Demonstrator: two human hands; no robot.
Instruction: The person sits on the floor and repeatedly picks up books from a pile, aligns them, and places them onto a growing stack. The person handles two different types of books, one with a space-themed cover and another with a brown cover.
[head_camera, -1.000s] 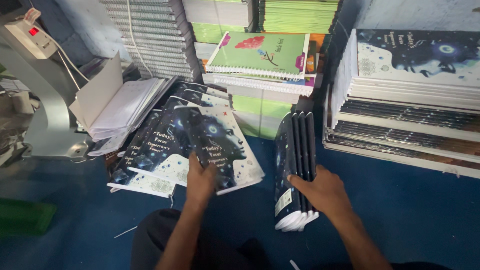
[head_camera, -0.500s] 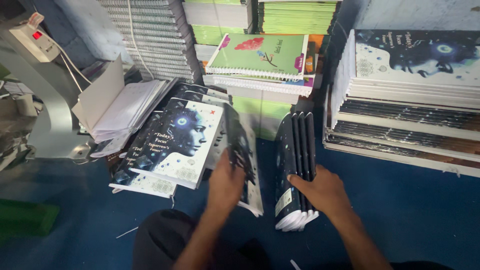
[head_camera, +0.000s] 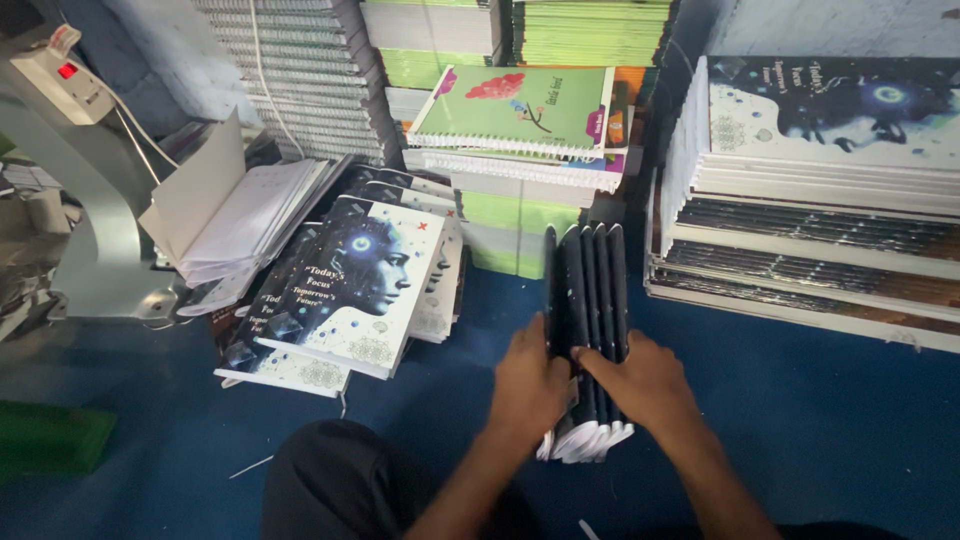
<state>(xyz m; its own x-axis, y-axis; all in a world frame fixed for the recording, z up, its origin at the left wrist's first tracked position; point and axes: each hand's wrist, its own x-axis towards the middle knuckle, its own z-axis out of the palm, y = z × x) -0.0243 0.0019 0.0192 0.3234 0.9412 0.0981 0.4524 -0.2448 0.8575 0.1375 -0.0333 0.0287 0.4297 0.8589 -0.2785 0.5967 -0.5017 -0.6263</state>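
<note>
Blue floor under standing notebooks, slumped cover pile, stacks, perhaps a green pad.

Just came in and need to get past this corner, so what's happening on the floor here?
A person is seated on the blue floor, both hands on a small row of dark-covered notebooks standing on edge. The left hand presses one side, the right hand the other. A loose pile of similar notebooks lies to the left, taller stacks on the right, and green-covered ones behind.

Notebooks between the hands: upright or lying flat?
Upright: the notebooks stand on edge, spines up, left hand and right hand pressing either side.
</note>
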